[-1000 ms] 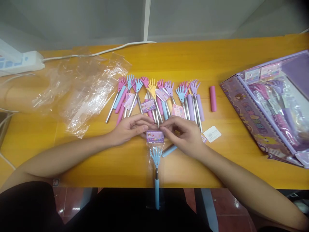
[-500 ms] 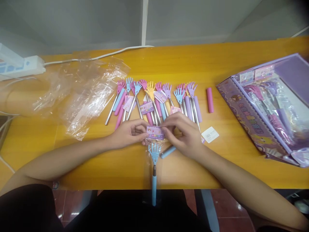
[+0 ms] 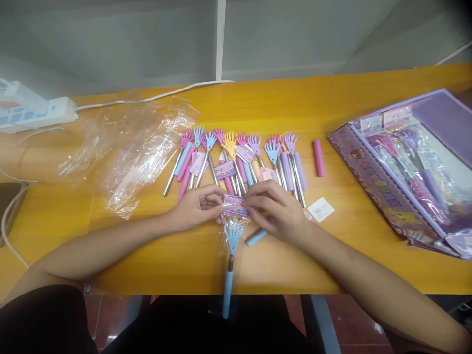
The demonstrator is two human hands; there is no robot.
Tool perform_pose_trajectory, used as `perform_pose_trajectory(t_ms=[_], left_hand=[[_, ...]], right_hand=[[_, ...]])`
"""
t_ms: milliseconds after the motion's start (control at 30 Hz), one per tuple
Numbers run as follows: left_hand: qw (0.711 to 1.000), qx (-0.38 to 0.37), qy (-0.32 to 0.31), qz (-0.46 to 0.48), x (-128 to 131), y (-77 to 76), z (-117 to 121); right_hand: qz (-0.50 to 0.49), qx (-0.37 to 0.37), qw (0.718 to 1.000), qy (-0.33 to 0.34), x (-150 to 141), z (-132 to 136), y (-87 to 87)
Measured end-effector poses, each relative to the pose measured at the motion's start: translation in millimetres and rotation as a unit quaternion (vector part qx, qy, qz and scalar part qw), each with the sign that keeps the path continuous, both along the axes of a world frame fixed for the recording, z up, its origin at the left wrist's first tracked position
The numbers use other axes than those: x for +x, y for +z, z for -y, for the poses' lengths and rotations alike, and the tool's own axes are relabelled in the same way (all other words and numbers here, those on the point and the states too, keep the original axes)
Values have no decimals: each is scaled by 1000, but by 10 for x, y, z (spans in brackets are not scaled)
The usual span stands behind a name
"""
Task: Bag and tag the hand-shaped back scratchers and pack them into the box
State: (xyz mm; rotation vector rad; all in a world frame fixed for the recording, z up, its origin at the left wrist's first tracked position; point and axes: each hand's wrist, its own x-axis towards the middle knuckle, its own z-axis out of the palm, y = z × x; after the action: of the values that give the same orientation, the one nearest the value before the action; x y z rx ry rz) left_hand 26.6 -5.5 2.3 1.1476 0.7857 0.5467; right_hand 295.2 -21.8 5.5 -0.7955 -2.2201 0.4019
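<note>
A blue hand-shaped back scratcher (image 3: 231,246) in a clear sleeve hangs over the front edge of the yellow table (image 3: 332,103). Its pink paper header card (image 3: 235,206) is pinched from both sides. My left hand (image 3: 197,206) grips the card's left end, fingers closed. My right hand (image 3: 275,209) pinches its right end, fingers curled. Just behind my hands lies a row of several loose scratchers (image 3: 239,160) in pink, blue, yellow and purple. A blue handle (image 3: 256,237) sticks out under my right hand.
Empty clear plastic bags (image 3: 129,147) lie at the left. A white power strip (image 3: 33,112) with its cable sits at the far left. A purple display box (image 3: 413,162) of packaged scratchers stands at the right. A loose pink grip (image 3: 318,157) and a white card (image 3: 320,209) lie nearby.
Both hands keep hold of the header card, which has tilted a little. The bagged blue scratcher has swung slightly left at its lower end. The view has shifted downward a little.
</note>
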Motion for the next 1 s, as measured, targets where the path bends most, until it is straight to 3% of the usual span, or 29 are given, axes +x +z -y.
perform_pose_trajectory(t_ms=[200, 400, 533, 833, 1000], left_hand=[[1000, 29, -3, -8, -12, -11, -38], [998, 13, -64, 5, -7, 22, -49], [994, 12, -101, -38, 0, 6, 25], [997, 30, -39, -53, 13, 0, 34], [998, 45, -26, -46, 9, 17, 17]], right_hand=[[-27, 19, 999, 22, -56, -14, 47], [-108, 16, 992, -67, -118, 24, 101], [-121, 29, 987, -105, -119, 19, 102], [-43, 50, 998, -13, -101, 27, 53], [-1, 77, 997, -14, -63, 39, 24]])
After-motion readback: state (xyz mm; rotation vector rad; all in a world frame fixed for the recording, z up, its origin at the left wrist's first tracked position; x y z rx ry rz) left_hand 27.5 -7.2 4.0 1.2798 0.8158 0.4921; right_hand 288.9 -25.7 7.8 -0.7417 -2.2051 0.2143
